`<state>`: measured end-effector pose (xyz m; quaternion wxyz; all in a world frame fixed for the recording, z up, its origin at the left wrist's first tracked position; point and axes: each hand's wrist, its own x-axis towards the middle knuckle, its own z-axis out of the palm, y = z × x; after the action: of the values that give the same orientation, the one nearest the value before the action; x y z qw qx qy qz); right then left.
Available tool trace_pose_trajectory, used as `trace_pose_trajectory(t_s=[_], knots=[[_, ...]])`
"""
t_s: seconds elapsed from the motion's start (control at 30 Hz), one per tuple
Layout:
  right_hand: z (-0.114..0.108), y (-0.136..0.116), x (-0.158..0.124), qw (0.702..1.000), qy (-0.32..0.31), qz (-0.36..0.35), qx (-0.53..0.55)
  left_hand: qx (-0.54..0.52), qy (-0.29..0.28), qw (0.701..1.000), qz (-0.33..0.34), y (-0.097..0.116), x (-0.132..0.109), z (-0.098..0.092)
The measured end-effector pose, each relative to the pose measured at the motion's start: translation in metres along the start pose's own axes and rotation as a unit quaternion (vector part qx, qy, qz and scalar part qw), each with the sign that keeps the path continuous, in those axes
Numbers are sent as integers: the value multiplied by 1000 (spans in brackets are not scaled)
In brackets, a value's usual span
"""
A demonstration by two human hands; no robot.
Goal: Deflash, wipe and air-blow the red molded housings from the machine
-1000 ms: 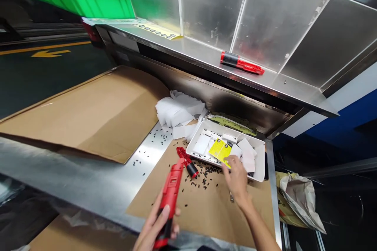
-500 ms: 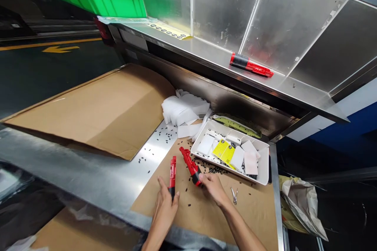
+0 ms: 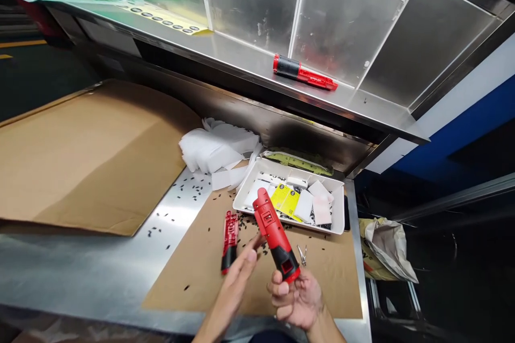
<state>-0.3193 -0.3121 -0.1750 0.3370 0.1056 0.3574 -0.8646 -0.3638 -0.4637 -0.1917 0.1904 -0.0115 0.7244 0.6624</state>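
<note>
the right hand (image 3: 295, 297) curls round the black end of a red casing (image 3: 276, 233), raised over the bench (image 3: 100, 273); the left hand (image 3: 239, 276), open and apparently empty, is just left, its contact unclear. gripped at one end, the casing could tip, and a drop might scatter black pieces (image 3: 187, 288). three casings: this, a second casing (image 3: 229, 244) lying left, a third casing (image 3: 304, 72) on the far shelf (image 3: 245, 56). one white tray (image 3: 338, 209); pieces, too many to count.
</note>
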Motion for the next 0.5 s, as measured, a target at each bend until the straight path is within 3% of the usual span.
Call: trace_pose_trajectory(t_s=[0.17,0.3,0.37,0.5], knots=[[15,12,-2,996,-4,9,-93,-181,-29,983,-28,36,-32,25],[3,4,-11,960,86,-48,-263,-239,-7,969,-56,58,-43,22],[-17,-16,-19,905,196,-102,-365,-215,39,975,-36,58,-44,14],[-65,-72,-26,725,452,-161,-494,-101,99,989,-29,44,-43,0]])
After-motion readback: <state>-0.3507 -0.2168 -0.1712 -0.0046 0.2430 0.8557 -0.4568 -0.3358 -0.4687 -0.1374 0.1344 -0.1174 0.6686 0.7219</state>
